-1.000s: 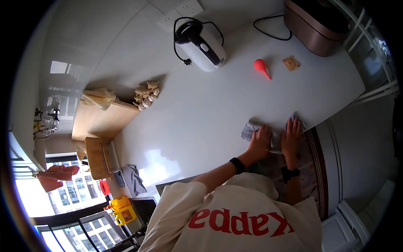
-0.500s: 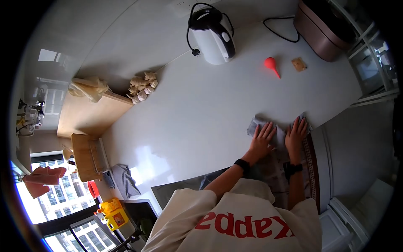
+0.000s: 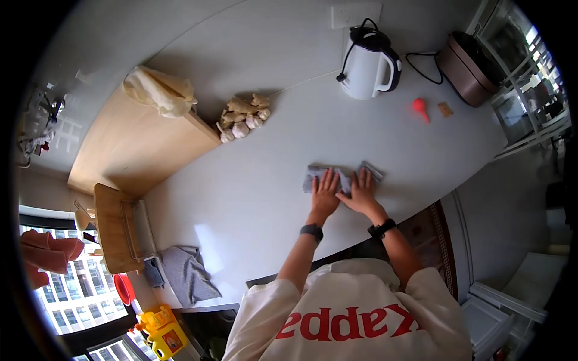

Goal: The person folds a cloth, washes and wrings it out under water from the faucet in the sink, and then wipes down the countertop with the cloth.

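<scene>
A grey cloth lies bunched on the white countertop in front of the person. My left hand presses flat on its left part, fingers stretched forward and slightly apart. On the right part of the cloth rests my right hand, palm down with its fingers spread and its thumb touching my left hand. Part of the cloth is hidden under both palms. A black band circles each wrist.
Farther back stand a white kettle and a brown appliance, with a red rubber bulb and a small brown packet nearby. Ginger and garlic sit beside a wooden board. Another grey cloth lies front left.
Both hands and the cloth have moved left along the counter, away from its right edge, and the hands are closer together. The camera view has also shifted.
</scene>
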Action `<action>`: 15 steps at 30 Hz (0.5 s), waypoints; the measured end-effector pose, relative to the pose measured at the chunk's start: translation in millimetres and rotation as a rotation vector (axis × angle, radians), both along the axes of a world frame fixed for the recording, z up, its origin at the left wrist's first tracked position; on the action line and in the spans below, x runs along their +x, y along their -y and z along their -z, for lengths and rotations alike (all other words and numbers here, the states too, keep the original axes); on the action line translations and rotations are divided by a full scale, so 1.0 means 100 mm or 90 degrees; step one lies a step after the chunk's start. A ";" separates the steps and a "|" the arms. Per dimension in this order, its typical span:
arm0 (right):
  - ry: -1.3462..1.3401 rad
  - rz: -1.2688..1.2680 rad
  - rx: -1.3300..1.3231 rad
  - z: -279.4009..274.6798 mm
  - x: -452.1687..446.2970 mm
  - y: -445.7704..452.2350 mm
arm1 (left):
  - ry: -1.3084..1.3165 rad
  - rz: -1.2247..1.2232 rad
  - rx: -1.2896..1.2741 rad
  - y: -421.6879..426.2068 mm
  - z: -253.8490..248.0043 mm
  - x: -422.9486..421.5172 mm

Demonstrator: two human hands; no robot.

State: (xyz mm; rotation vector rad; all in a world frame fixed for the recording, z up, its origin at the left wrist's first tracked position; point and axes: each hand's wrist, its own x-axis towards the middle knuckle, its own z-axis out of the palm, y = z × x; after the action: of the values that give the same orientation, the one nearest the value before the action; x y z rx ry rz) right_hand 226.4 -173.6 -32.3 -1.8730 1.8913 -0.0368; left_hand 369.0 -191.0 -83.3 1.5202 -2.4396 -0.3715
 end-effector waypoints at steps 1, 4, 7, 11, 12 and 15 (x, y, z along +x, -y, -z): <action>0.006 -0.021 -0.004 0.04 0.28 0.06 | 0.016 -0.027 0.004 0.01 0.00 0.29; 0.048 -0.108 -0.060 0.28 1.09 0.22 | 0.013 -0.139 0.000 -0.08 0.04 1.15; 0.095 -0.208 -0.061 0.28 1.87 0.22 | 0.021 -0.240 0.023 -0.31 -0.01 1.92; 0.105 -0.322 0.003 0.20 2.62 0.05 | -0.001 -0.339 0.042 -0.74 -0.02 2.58; 0.107 -0.345 -0.001 0.21 2.72 -0.03 | -0.001 -0.356 0.042 -0.85 -0.03 2.65; 0.128 -0.374 -0.040 0.26 2.86 -0.21 | -0.007 -0.392 0.033 -1.07 -0.02 2.75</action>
State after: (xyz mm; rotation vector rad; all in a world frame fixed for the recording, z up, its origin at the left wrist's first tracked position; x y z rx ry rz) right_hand 512.3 -152.5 -58.2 -2.2978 1.1690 -0.0895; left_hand 643.9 -84.0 -81.4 2.1649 -1.8263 -0.3124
